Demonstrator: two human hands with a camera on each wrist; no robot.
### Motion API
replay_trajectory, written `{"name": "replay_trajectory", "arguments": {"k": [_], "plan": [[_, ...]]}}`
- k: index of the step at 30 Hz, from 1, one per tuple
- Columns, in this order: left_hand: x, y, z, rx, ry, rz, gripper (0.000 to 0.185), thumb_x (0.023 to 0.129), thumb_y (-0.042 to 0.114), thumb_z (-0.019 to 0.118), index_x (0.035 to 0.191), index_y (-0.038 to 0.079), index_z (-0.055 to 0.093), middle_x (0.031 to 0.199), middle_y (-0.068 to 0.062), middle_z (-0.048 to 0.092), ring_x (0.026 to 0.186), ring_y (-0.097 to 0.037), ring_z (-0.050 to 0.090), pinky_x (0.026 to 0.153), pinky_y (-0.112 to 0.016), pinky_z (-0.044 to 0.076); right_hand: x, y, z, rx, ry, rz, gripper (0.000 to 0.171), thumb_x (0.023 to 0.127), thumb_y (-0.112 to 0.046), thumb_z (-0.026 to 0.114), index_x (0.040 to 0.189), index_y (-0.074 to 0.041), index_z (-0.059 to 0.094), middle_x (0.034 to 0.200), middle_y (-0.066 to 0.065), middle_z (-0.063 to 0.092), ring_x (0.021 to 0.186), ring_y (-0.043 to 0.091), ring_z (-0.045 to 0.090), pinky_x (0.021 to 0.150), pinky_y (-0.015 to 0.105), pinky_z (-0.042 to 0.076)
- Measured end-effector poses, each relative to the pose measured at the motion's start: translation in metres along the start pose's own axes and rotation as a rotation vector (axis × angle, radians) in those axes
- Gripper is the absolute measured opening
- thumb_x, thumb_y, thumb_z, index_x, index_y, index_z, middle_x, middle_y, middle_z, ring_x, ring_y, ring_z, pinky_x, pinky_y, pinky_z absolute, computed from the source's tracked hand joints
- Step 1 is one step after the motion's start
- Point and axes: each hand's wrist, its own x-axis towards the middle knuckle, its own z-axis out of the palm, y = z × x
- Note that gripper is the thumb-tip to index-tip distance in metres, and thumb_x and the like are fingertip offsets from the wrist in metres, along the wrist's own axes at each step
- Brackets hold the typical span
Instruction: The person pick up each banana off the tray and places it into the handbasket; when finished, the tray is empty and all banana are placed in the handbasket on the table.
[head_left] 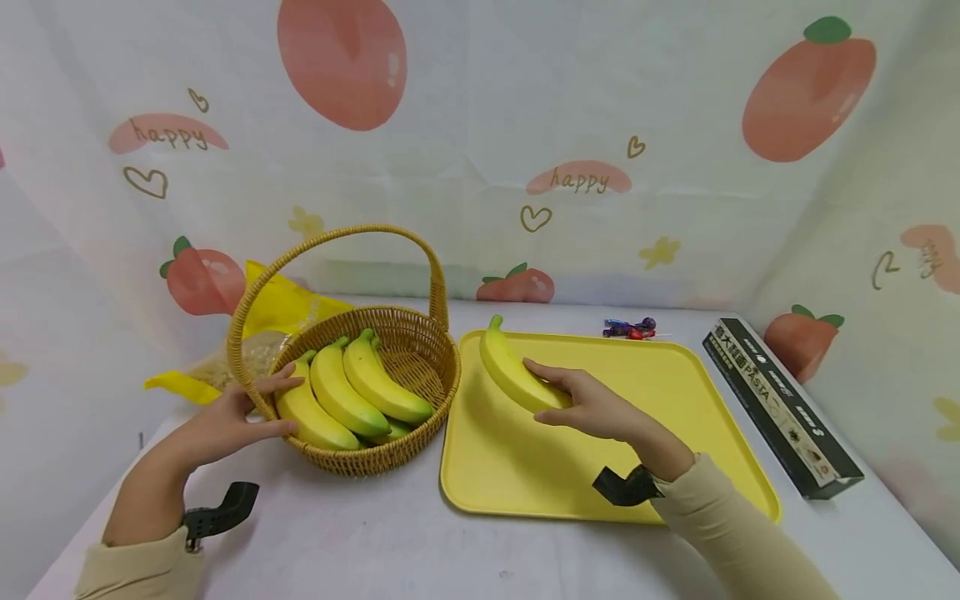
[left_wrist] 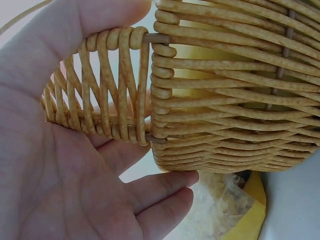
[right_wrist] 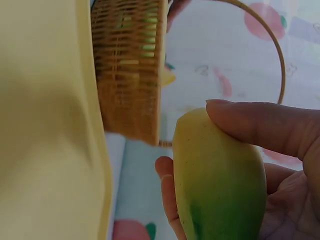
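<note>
A wicker basket (head_left: 408, 367) stands on the left of the table with several bananas (head_left: 341, 392) inside. My left hand (head_left: 232, 421) holds it where the arched handle meets the rim. In the left wrist view, thumb and fingers lie on either side of the handle's woven base (left_wrist: 112, 85). My right hand (head_left: 600, 404) grips a single banana (head_left: 513, 367) above the yellow tray (head_left: 675, 425), stem end pointing away. The right wrist view shows the thumb on one side of that banana's greenish end (right_wrist: 220, 185), with fingers on the other side.
Behind the basket lies a yellow bag (head_left: 288, 304) with a see-through part. Small wrapped candies (head_left: 630, 328) sit past the tray's far edge. A long black pasta box (head_left: 780, 408) lies along the tray's right side. A printed cloth (head_left: 465, 167) hangs behind the table.
</note>
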Motion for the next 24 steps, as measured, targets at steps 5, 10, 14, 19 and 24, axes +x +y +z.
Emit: {"name": "replay_trajectory", "arguments": {"k": [5,10,14,19,24], "plan": [[0.0,0.001,0.0,-0.006,-0.001,0.01,0.062,0.085,0.019,0.068,0.139,0.002,0.042,0.151,-0.026,0.019,0.131,-0.054,0.024,0.093,-0.069,0.033,0.022,-0.017,0.009,-0.056,-0.073,-0.076,0.067,0.087,-0.01,0.063,0.143,0.002,0.029,0.126,0.018,0.054,0.075,0.008,0.044,0.071,0.019,0.039],[-0.001,0.002,-0.001,0.004,0.003,0.009,0.062,0.085,0.019,0.068,0.139,0.001,0.041,0.151,-0.026,0.02,0.131,-0.055,0.025,0.093,-0.069,0.034,0.053,-0.036,0.017,-0.105,-0.145,-0.1,0.069,0.088,-0.015,0.064,0.145,-0.003,0.028,0.135,0.014,0.048,0.078,0.01,0.043,0.076,0.023,0.038],[-0.001,0.003,-0.001,0.018,0.006,0.007,0.063,0.085,0.02,0.068,0.139,0.001,0.042,0.15,-0.026,0.023,0.131,-0.055,0.025,0.094,-0.069,0.033,0.085,-0.048,0.026,-0.147,-0.214,-0.066,0.072,0.088,-0.017,0.064,0.147,-0.009,0.024,0.141,0.011,0.044,0.086,0.012,0.044,0.084,0.025,0.036],[-0.001,0.003,0.0,0.012,0.004,0.007,0.063,0.084,0.02,0.068,0.138,0.001,0.042,0.149,-0.028,0.023,0.132,-0.055,0.023,0.094,-0.07,0.03,0.127,-0.058,0.036,-0.133,-0.287,0.035,0.073,0.089,-0.016,0.061,0.149,-0.012,0.02,0.138,0.011,0.045,0.083,0.013,0.042,0.08,0.026,0.036],[0.0,0.004,0.0,0.014,-0.004,0.009,0.063,0.085,0.021,0.068,0.138,0.002,0.042,0.15,-0.027,0.021,0.131,-0.055,0.023,0.095,-0.07,0.03,0.157,-0.058,0.044,-0.118,-0.308,0.125,0.073,0.09,-0.017,0.06,0.149,-0.013,0.018,0.148,0.01,0.034,0.106,0.014,0.045,0.09,0.027,0.038]]}}
